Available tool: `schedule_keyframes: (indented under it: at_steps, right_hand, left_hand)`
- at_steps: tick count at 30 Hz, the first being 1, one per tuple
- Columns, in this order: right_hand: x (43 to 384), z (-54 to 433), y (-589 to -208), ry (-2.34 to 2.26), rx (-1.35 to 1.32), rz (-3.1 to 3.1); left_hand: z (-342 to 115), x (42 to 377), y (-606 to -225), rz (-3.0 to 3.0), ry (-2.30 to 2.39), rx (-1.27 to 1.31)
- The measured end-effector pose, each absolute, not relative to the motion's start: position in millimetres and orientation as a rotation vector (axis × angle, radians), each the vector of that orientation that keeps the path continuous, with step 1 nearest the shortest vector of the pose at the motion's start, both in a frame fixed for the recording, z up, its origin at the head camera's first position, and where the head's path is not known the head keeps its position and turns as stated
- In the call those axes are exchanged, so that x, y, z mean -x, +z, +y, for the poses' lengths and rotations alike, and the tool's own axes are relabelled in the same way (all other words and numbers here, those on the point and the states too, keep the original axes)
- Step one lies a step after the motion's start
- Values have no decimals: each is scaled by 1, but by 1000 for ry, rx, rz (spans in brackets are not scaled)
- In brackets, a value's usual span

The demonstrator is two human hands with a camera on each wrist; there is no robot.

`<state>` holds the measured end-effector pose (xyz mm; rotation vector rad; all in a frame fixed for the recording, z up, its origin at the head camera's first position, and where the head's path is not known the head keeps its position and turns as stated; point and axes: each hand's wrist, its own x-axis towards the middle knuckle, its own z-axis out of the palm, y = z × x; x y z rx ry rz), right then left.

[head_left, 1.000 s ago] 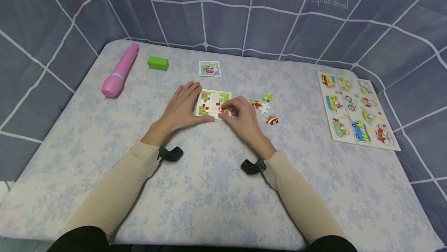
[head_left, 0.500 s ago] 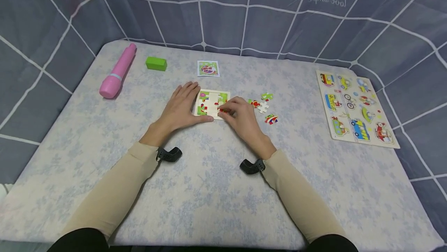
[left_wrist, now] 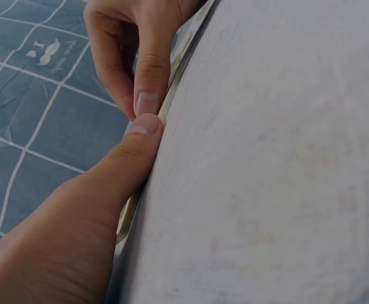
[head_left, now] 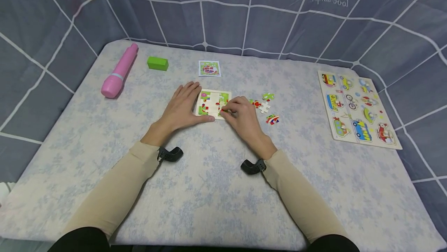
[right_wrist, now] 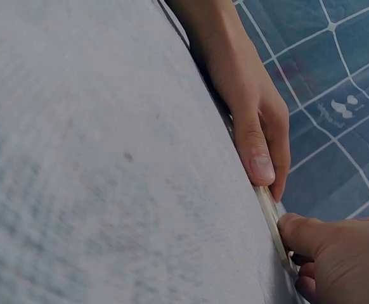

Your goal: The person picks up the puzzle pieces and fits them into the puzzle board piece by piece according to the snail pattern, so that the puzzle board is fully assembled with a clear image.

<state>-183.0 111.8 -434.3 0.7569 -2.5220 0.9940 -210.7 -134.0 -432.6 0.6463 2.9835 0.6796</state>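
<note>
I can see a small, flat, white-rimmed square puzzle tray [head_left: 213, 106] lying on the pale blue-and-white flowered tablecloth [head_left: 209, 190]. The person's left hand [head_left: 183, 106] rests at the tray's left side, with its fingers long and a bit apart and its thumb along the near edge. The right hand [head_left: 241, 116] is at the tray's near right corner, its thumb and pointing finger together, pinching a small red-and-green puzzle piece [head_left: 220, 112].

Just right of the tray lie a green piece [head_left: 268, 96], a red-and-green piece [head_left: 256, 104], a plain white piece [head_left: 264, 107] and a stripy, many-coloured piece [head_left: 272, 119]. Past the tray's far edge is a little square picture card [head_left: 209, 68] with a white border.

The tray looks light, stiff and thin, so I'd hold it by its rim. The pieces seem light and hard too, and maybe a bit slidey. I'd pick them up by their edges; their thin knobs might snap.

Behind the tray, the blue-grey curtain with white lines [head_left: 223, 23] says "love simple" backwards, under a white moustache. I can't find a brand name on the tray.
</note>
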Motion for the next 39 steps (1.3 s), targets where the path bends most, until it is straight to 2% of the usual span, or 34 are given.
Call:
schedule_keyframes:
  at_steps: [7, 12, 25, 39]
  right_hand:
    - [183, 112, -435, 1021, -732, -2508]
    - [186, 118, -432, 1084, -578, -2533]
    - [209, 197, -416, 1096, -75, -2577]
    - [213, 206, -426, 1109, 8, -2654]
  left_hand:
    - [-133, 210, -433, 2988, 682, -655]
    - [-133, 209, -435, 2989, 682, -657]
    - [-133, 209, -432, 2983, 654, -653]
    - [-134, 209, -432, 2988, 676, -655]
